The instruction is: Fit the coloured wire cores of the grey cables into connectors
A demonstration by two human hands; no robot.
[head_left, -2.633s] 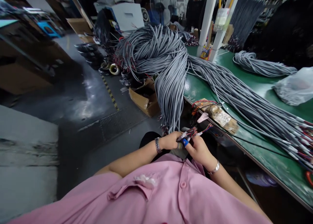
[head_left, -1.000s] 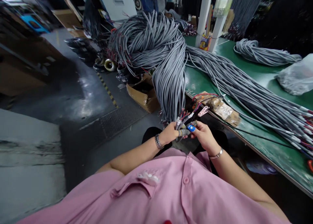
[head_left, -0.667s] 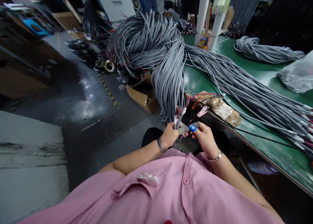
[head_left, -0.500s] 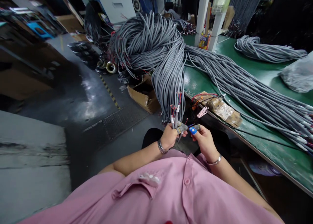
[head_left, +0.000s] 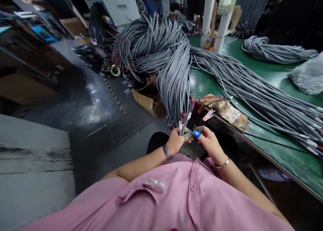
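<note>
My left hand is closed around a few grey cables whose stripped ends stick up past the fingers. White bands wrap these ends, and thin red, blue and other coloured wires fan out of them. Close against it, my right hand pinches at the cable end between thumb and finger; a blue cover sits on the thumb. Grey finger covers show on both hands. What exactly the right fingertips grip is mostly hidden. Beyond the hands hangs a thick bundle of grey cables.
A green table on my right carries long grey cables, a coil, a plastic bag and a taped wooden block with a pink clip. A cardboard box stands on the floor. A person is far left.
The held cable ends have tilted right, their coloured wires fanning nearer the table edge. My right hand has shifted slightly left, against the left fingers. The loose wire tips between the hands are now covered.
</note>
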